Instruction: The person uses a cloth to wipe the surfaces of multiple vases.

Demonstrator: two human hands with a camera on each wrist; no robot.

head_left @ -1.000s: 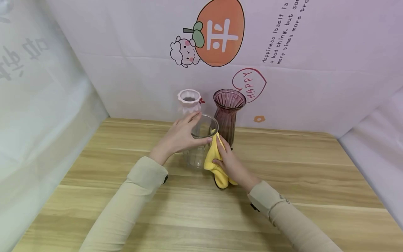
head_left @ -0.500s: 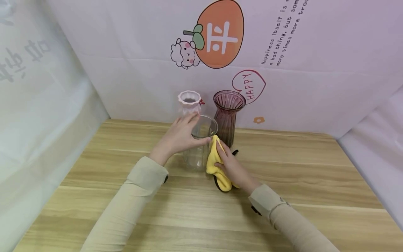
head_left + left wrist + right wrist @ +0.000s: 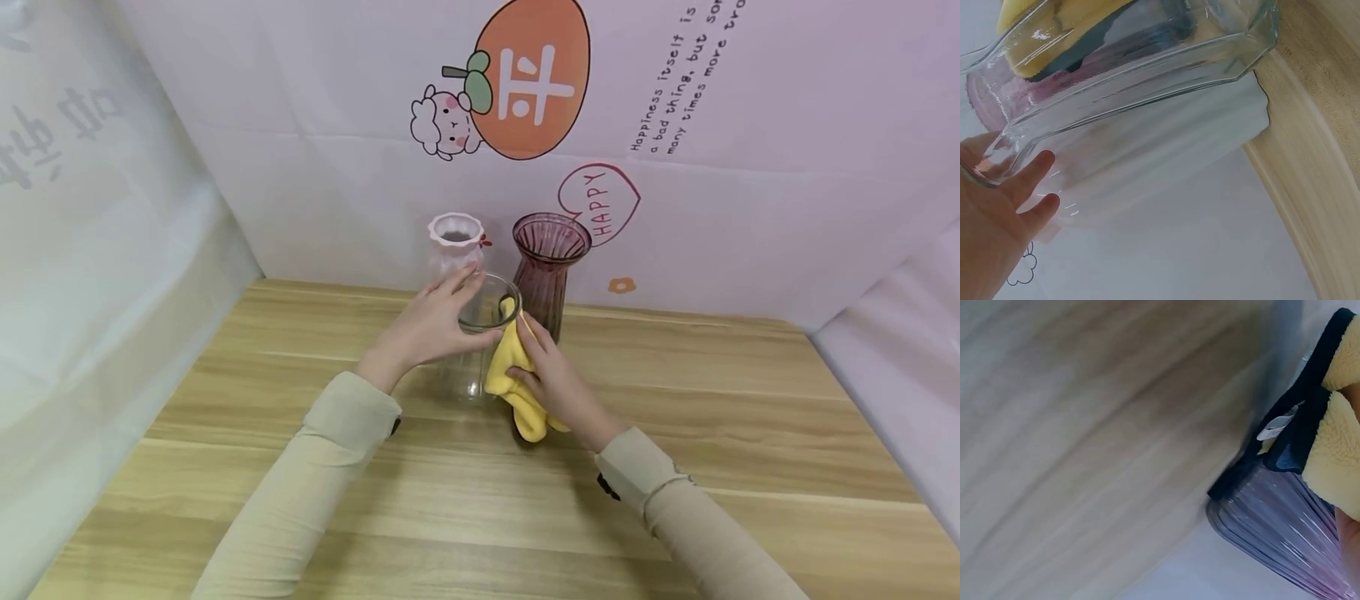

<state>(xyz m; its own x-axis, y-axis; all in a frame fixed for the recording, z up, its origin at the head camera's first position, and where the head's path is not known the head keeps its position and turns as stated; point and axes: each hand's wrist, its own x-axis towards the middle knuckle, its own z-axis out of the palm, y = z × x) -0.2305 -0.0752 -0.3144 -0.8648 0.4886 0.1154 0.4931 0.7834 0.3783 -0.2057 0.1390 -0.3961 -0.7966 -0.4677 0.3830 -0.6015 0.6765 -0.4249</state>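
The left hand (image 3: 427,329) is curled round the neck of a clear glass vase (image 3: 468,379), its thumb on the near side of the rim and its fingers on the far side; in the left wrist view the fingertips lie against the glass. The vase's faceted body reaches down below this hand. The right hand (image 3: 558,387) grips a yellow cloth (image 3: 517,375), thumb and fingers together on the fabric. The cloth's top end is at the vase rim, just ahead of the right fingertips, and its folds hang below that hand. Beside the right hand, the right wrist view shows the cloth's dark trim (image 3: 1311,381) and a small white tag (image 3: 1275,427).

A ribbed purple glass vase (image 3: 543,283) stands just beyond the right hand. A pale pink vase (image 3: 453,254) with a scalloped rim stands just beyond the left fingertips. A wood-grain table (image 3: 420,533) lies beneath both hands, and past them rises a white printed backdrop (image 3: 337,167). Behind each hand is a beige sleeve (image 3: 292,492) with a folded cuff.
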